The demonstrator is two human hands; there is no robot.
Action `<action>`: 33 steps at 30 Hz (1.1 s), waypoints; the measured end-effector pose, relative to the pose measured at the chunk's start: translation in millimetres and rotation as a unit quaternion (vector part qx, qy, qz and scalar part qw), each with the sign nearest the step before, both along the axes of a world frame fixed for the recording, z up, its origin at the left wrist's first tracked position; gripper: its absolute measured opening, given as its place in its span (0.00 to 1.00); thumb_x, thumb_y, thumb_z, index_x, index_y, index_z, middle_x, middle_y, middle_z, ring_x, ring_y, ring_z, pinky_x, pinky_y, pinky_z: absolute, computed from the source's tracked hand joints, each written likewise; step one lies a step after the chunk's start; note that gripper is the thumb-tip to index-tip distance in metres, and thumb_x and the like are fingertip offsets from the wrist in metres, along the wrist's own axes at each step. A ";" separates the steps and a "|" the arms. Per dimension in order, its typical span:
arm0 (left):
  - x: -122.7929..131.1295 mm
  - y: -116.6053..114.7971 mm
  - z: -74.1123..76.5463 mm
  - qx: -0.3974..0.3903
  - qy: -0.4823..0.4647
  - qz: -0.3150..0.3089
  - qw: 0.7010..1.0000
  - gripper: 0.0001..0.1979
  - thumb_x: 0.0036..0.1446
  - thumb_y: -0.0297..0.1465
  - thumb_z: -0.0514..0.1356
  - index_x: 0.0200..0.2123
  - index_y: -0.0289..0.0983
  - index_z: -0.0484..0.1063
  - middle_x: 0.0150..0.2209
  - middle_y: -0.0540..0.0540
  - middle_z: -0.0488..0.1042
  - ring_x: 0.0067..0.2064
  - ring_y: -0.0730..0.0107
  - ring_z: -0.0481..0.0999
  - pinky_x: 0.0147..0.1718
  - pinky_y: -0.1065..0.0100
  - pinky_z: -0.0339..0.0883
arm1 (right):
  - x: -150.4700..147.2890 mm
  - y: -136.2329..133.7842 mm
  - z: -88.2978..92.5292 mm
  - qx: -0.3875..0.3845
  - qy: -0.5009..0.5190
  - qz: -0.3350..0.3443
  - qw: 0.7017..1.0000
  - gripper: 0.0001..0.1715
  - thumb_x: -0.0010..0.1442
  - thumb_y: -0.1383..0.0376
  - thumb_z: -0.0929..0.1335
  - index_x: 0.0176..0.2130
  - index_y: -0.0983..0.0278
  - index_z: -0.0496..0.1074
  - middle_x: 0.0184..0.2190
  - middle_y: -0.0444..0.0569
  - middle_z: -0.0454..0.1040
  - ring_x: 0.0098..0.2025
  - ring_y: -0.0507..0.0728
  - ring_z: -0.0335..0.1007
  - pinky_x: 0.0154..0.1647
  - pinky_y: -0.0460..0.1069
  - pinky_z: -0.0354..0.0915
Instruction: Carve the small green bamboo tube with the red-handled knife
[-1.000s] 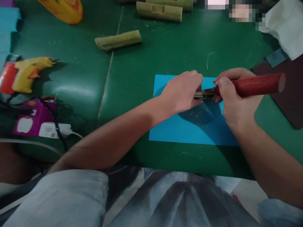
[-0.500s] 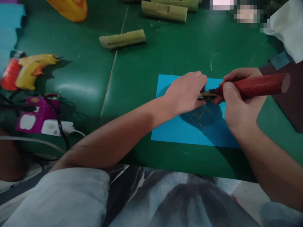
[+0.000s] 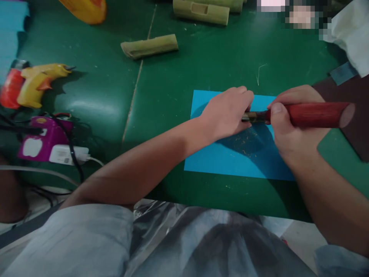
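My left hand point(image 3: 226, 110) is closed around a slim brownish piece point(image 3: 249, 116), perhaps bamboo, whose right end sticks out past the fingers. In my right hand point(image 3: 298, 136) is a carving tool point(image 3: 315, 114) with a thick red wooden handle, fingers wrapped near its dark metal end. The handle lies almost level, in line with the slim piece, and the metal end meets that piece; the exact tip is hard to make out. Both hands are above a blue sheet point(image 3: 213, 157), on which small shavings point(image 3: 250, 144) are scattered.
A cut bamboo tube point(image 3: 151, 46) lies on the green table point(image 3: 161, 115), with notched bamboo point(image 3: 216, 17) behind. To the left are a yellow glue gun point(image 3: 34, 86), a purple power block point(image 3: 46, 138) and cables. A dark brown board point(image 3: 354, 119) lies at the right, near a person's white sleeve point(image 3: 353, 34).
The red handle has swung from a slant to nearly level, its metal end now in line with the slim piece. My right hand turned with it; my left hand stayed in place.
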State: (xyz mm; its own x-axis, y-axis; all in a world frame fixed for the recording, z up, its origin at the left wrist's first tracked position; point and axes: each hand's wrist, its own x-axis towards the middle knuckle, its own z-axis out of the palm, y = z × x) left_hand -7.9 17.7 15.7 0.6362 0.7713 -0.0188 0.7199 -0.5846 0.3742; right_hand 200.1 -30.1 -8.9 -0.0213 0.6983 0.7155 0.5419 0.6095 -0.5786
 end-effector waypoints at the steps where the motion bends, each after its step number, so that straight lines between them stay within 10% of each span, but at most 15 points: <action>1: -0.4 -0.2 -0.5 0.005 -0.011 -0.001 1.000 0.15 0.73 0.34 0.76 0.58 0.38 0.82 0.59 0.39 0.86 0.60 0.46 0.86 0.51 0.53 0.74 | 0.8 -1.3 2.8 -0.013 -0.003 -0.005 1.000 0.20 0.79 0.49 0.74 0.36 0.55 0.80 0.35 0.46 0.83 0.39 0.62 0.82 0.44 0.64 0.80; 26: 1.9 2.1 3.8 -0.030 0.010 0.015 0.999 0.16 0.71 0.35 0.78 0.56 0.40 0.82 0.60 0.41 0.86 0.59 0.50 0.86 0.47 0.57 0.69 | -17.0 11.8 -14.5 0.013 0.243 -0.041 0.969 0.30 0.74 0.37 0.76 0.35 0.56 0.78 0.31 0.42 0.78 0.35 0.59 0.82 0.39 0.61 0.76; 33: 3.1 3.3 1.4 -0.034 -0.001 0.024 0.999 0.12 0.69 0.33 0.79 0.50 0.41 0.82 0.58 0.43 0.86 0.57 0.52 0.85 0.45 0.57 0.67 | -18.2 24.0 -12.7 -0.036 0.332 -0.067 0.940 0.34 0.70 0.34 0.81 0.35 0.57 0.75 0.27 0.39 0.73 0.28 0.60 0.86 0.22 0.52 0.76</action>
